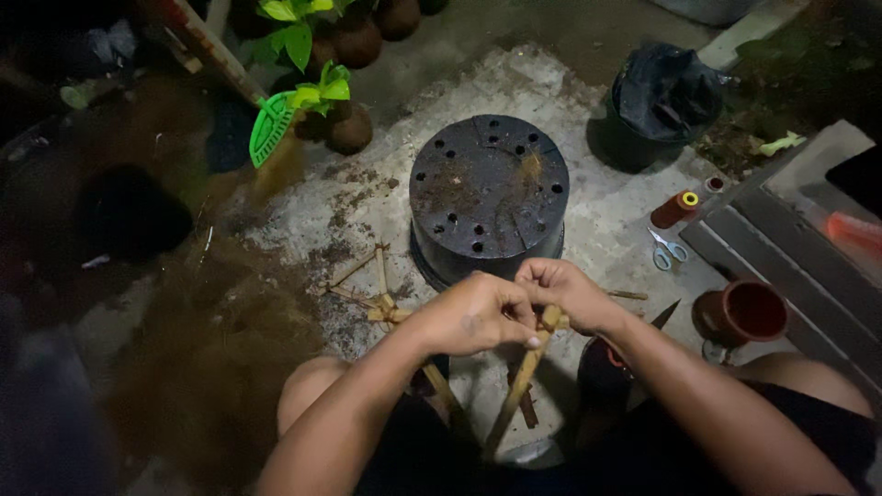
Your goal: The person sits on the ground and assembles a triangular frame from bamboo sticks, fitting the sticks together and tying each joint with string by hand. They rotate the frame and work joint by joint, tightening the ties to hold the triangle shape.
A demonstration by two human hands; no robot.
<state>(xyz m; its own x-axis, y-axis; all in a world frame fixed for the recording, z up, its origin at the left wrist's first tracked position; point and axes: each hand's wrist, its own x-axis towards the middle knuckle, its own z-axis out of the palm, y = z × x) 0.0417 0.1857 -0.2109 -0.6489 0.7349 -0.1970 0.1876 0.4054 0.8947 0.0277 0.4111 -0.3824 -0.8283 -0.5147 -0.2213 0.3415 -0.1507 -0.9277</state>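
Low over the concrete floor [588, 220], between our knees, we are pinching a bamboo stick [524, 377] where it crosses others, our left hand [473, 314] and right hand [562, 289] both closing tight on the joint to keep the sticks from slipping. An upturned black pot [487, 193] is sitting just beyond. Scissors [668, 250] and a thread spool [675, 209] are lying near the floor's right edge, within reach.

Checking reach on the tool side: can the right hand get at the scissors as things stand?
Probably yes. The scissors lie in the open on the concrete, with bare floor toward the right hand. But that hand's grip is closed on the bamboo sticks together with the left hand.
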